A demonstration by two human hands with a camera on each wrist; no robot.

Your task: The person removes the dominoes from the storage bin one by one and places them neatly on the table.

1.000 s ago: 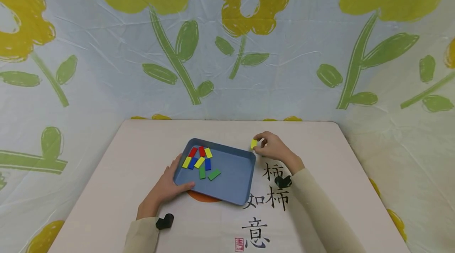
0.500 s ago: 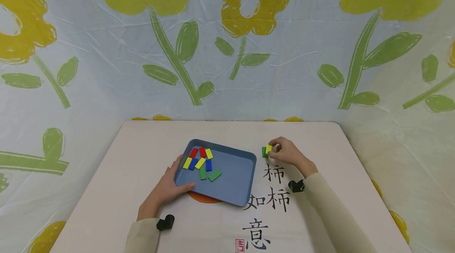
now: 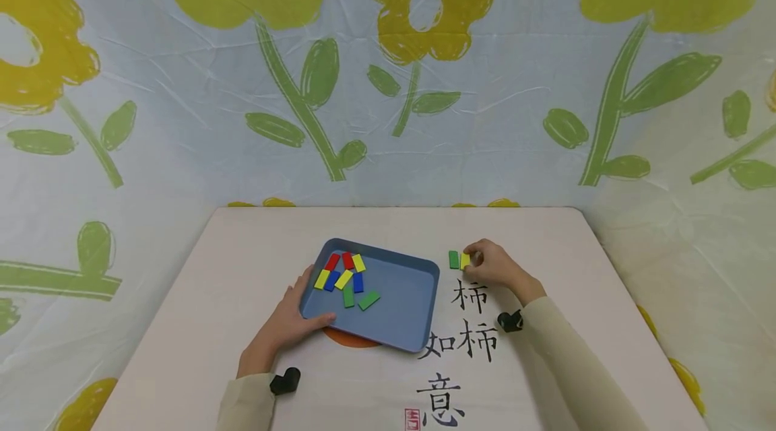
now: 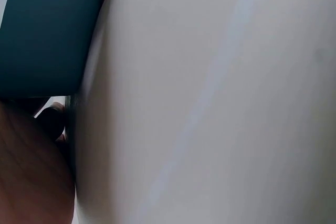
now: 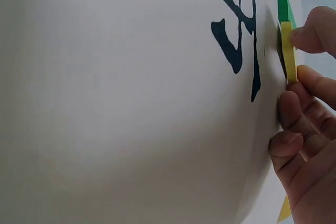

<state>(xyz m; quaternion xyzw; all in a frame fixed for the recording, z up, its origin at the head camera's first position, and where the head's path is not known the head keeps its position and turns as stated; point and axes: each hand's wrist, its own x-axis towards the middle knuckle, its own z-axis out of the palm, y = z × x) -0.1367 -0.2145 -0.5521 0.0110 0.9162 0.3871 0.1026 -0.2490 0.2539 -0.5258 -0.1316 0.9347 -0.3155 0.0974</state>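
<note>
A blue-grey tray [image 3: 394, 303] sits slantwise on the table. Along its left side lies my left hand [image 3: 285, 324], the thumb on the near rim and the fingers against the far left wall. Right of the tray, my right hand [image 3: 496, 268] pinches a small yellow block [image 3: 465, 261] between thumb and finger. The right wrist view has the yellow block [image 5: 289, 51] close by a green block [image 5: 283, 9]. From the head, that green block [image 3: 453, 260] lies on the table just left of the yellow one. Part of the yellow block is hidden by the fingers.
Inside the tray's left half lie several loose blocks: red ones [image 3: 332, 262], blue ones [image 3: 358, 283], yellow ones [image 3: 343, 279] and green ones [image 3: 369, 300]. Black characters [image 3: 440, 401] and an orange patch [image 3: 351, 339] mark the table surface. A flowered cloth [image 3: 485, 161] hangs around the table.
My right hand has carried the yellow block rightward from near the tray's far right corner, down beside the green block on the table. The left hand stays at the tray.
</note>
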